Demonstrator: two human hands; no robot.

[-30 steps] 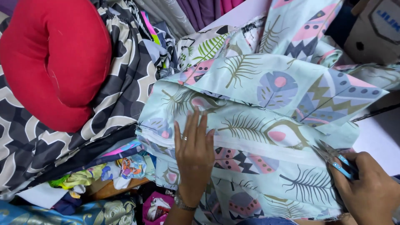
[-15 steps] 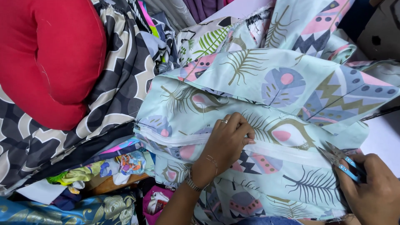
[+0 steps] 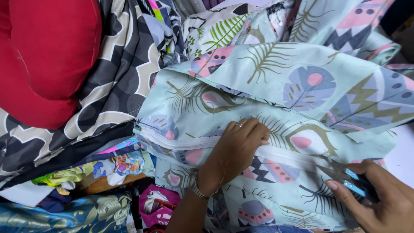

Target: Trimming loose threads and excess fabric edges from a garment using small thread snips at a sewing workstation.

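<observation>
A pale mint fabric (image 3: 276, 90) printed with feathers and pink-centred shapes lies folded in front of me, a white seam strip (image 3: 181, 141) running across it. My left hand (image 3: 236, 149) pinches the fabric at that seam, fingers curled, a ring on one finger and a bracelet at the wrist. At the lower right, my right hand (image 3: 379, 198) grips blue-handled scissors (image 3: 351, 181), whose blades touch the fabric's seam.
A red cushion (image 3: 43, 56) lies at the upper left on a black, grey and white patterned cloth (image 3: 103, 95). Several colourful folded fabrics (image 3: 86, 172) are stacked at the lower left. A white surface (image 3: 403, 151) shows at the right edge.
My left hand went from lying flat on the fabric to curling and pinching the seam. The right hand with the scissors stays at the lower right.
</observation>
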